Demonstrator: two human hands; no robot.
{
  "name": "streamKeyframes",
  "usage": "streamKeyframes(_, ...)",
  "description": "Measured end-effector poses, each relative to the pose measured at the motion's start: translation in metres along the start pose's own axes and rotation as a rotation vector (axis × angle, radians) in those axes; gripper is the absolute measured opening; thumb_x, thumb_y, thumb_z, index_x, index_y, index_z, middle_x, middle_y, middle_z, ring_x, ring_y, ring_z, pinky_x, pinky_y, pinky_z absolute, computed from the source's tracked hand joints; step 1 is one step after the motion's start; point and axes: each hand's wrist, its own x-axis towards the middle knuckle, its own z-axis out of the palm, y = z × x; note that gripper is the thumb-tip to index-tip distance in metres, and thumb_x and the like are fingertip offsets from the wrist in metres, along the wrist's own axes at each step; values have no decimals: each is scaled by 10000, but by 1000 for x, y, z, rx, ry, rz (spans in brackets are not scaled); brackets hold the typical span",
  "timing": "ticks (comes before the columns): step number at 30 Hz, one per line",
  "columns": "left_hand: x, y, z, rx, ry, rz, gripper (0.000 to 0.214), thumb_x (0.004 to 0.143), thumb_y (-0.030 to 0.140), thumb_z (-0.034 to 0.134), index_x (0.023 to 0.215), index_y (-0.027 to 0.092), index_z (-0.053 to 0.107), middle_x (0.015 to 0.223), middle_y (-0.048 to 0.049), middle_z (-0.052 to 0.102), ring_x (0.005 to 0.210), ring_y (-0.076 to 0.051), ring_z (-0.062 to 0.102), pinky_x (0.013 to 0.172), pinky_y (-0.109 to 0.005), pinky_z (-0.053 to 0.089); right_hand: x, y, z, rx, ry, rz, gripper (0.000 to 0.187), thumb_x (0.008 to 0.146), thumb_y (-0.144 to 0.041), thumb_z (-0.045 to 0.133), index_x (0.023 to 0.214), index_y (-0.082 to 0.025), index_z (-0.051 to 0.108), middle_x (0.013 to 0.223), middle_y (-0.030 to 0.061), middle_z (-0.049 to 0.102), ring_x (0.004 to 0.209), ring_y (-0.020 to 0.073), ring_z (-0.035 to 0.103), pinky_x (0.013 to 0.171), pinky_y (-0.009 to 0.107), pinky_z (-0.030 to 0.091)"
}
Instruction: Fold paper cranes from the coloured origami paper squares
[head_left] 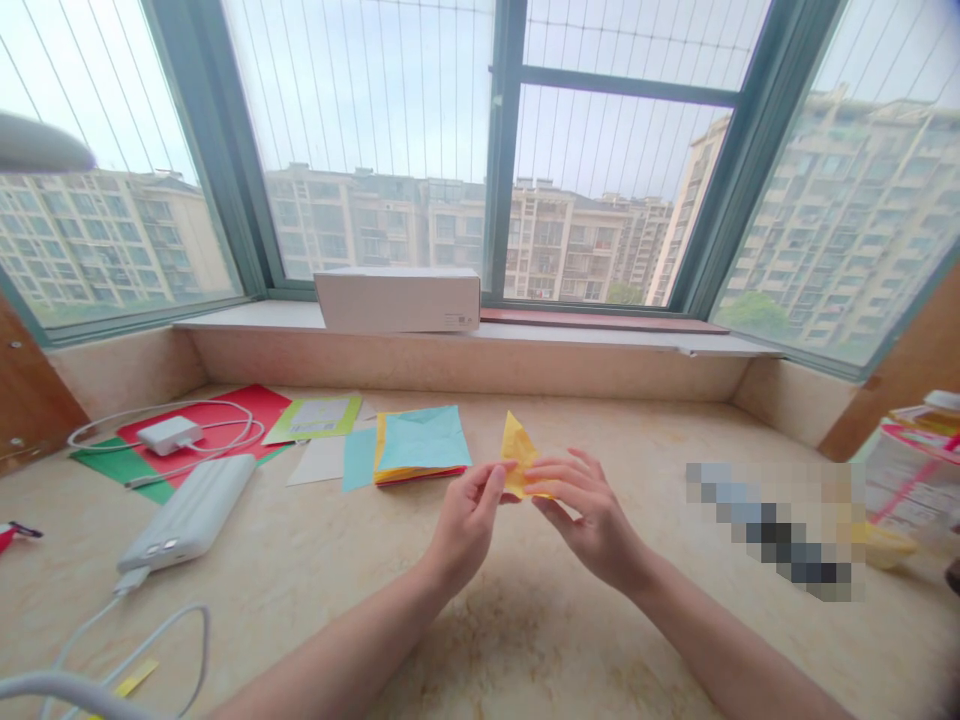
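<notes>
A small yellow sheet of folded paper [517, 443] stands up to a point between my two hands, above the stone counter. My left hand [469, 520] pinches its lower left edge between thumb and fingers. On the other side, my right hand [592, 510] has its fingers laid across the lower right part of the paper, with the thumb underneath. The lower folds are partly hidden by my fingers. Just left of my hands lies a stack of coloured paper [421, 440], light blue on top with yellow and red edges below.
Left are a white power bank [187, 512], a charger [169, 435] with cable, red paper [259, 405], green paper [112, 465] and a lime-green packet [319, 415]. A white box [397, 302] sits on the sill. At right are a pixelated object [776, 530] and a clear container [911, 470].
</notes>
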Motion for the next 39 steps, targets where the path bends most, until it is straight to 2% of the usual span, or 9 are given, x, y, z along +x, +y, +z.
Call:
streamKeyframes(4,2,-1,1,-75,24,-30,288,830,334,680,1052,152,662,959,-75,733,906,-213,683,862,-361,551,0,-4,2,58,82,61,125,909,-220,596,925,-273,708,1044,45,730,1042,231,636,1032,481,361)
streamKeyframes(8,0,2,4,-140,-10,-55,513,822,319,703,1278,184,512,931,-67,741,872,-205,694,805,-346,556,1,-6,4,187,192,248,144,900,-287,600,830,-231,712,1199,98,641,1138,260,574,970,448,444)
streamKeyframes(10,-2,3,4,-150,-32,-58,563,819,325,711,1313,186,482,930,-72,745,874,-209,695,791,-344,558,1,-5,5,279,224,330,164,892,-325,611,823,-219,716,1188,104,635,1155,263,562,964,433,457)
streamKeyframes(16,-6,3,4,-124,-143,-32,302,852,336,679,1081,142,654,1079,-119,724,965,-235,688,835,-357,560,2,-3,6,484,226,508,217,874,-372,636,776,-191,705,930,75,682,860,204,646,753,322,515)
streamKeyframes(21,-8,1,6,-68,-196,-68,274,856,334,678,1051,141,673,998,-104,743,911,-233,713,832,-353,559,1,-5,10,652,314,615,226,805,-362,723,956,-206,660,907,42,688,831,183,671,757,306,540)
streamKeyframes(26,-7,-3,6,-10,-186,-74,262,894,356,621,1012,130,684,919,-93,740,842,-224,722,785,-350,572,4,-4,11,745,397,637,356,757,-331,767,1068,-232,626,774,-23,627,732,136,641,705,264,545)
streamKeyframes(30,-8,1,5,12,-210,-88,278,887,365,630,1012,121,675,880,-99,740,836,-231,723,776,-350,570,4,-6,11,754,383,642,339,741,-315,779,1041,-232,643,714,-43,599,670,115,609,654,238,531)
streamKeyframes(35,-8,5,7,15,-196,-117,301,854,391,662,953,107,689,844,-105,732,687,-199,713,630,-289,555,5,-10,10,810,363,653,381,727,-325,797,1059,-225,641,697,-40,630,645,122,612,628,243,515)
streamKeyframes(39,-7,7,10,-59,-121,-162,329,853,410,657,963,100,676,849,-108,727,644,-181,709,590,-261,540,9,-3,2,877,614,718,354,776,-392,757,1053,-217,624,783,4,709,698,142,659,713,289,532)
